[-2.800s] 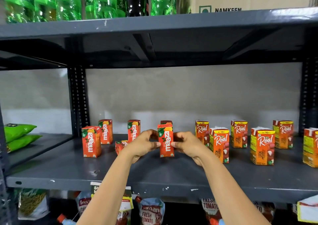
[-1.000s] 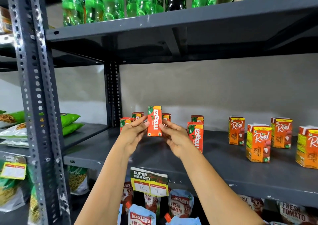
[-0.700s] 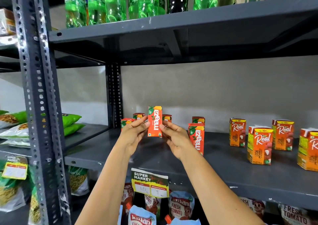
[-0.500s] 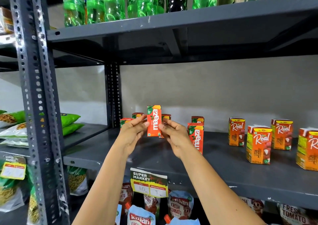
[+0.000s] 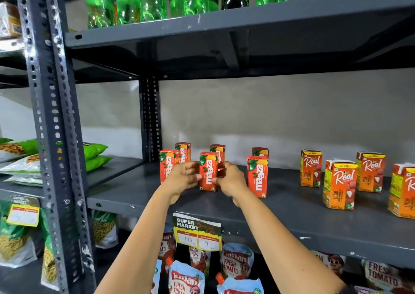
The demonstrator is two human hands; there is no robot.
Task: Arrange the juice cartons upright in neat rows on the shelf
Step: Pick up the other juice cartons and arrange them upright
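Nearest, below both wrists, a paper "SUPER MARKET" price tag [image 5: 197, 232] hangs from the front lip of the dark grey metal shelf [image 5: 292, 217]. Above it, the left hand [image 5: 183, 178] and right hand [image 5: 229, 180] press from either side on a small upright orange-red Maaza juice carton [image 5: 208, 171], its base on the shelf. Just left of the left hand, partly hidden by its fingers, stands another Maaza carton [image 5: 167, 166]; just right of the right hand stands a third [image 5: 257, 175]. Behind the hands, three more Maaza cartons [image 5: 217, 153] form a back row. Well right of the right hand stand orange-and-yellow Real litchi cartons [image 5: 340, 184].
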